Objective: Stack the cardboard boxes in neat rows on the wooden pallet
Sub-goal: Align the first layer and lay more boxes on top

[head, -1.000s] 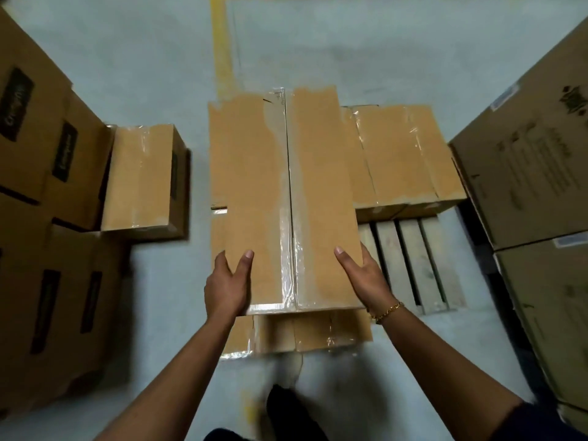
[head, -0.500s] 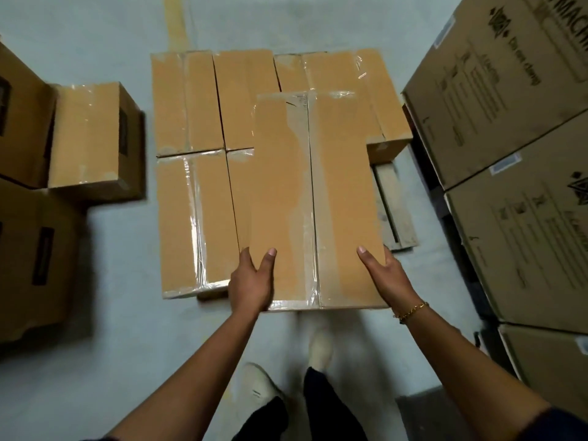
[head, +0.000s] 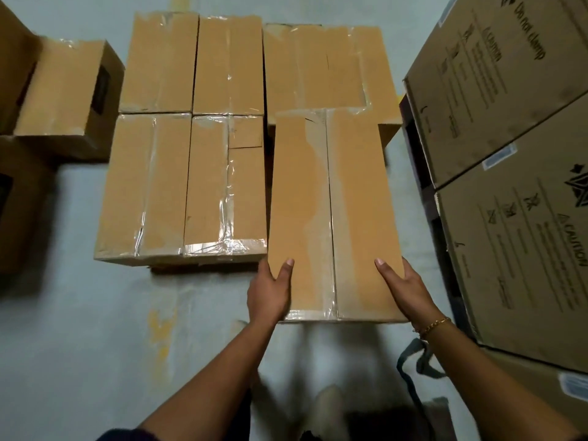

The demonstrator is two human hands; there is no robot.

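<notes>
The left hand (head: 269, 289) and right hand (head: 402, 286) each clasp a near corner of the carried box (head: 334, 214), thumbs flat on its top, fingers hidden beneath. Gripping at both corners likely keeps it level for lowering. The carried box hangs just right of the front-row boxes (head: 184, 186) and overlaps the rear right box (head: 321, 65). Only a sliver of pallet (head: 203, 268) shows beneath the row's near edge.

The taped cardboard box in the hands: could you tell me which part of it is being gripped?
Both hands hold the cardboard box by its near end: the left hand at the near-left corner, the right hand at the near-right corner.
</notes>
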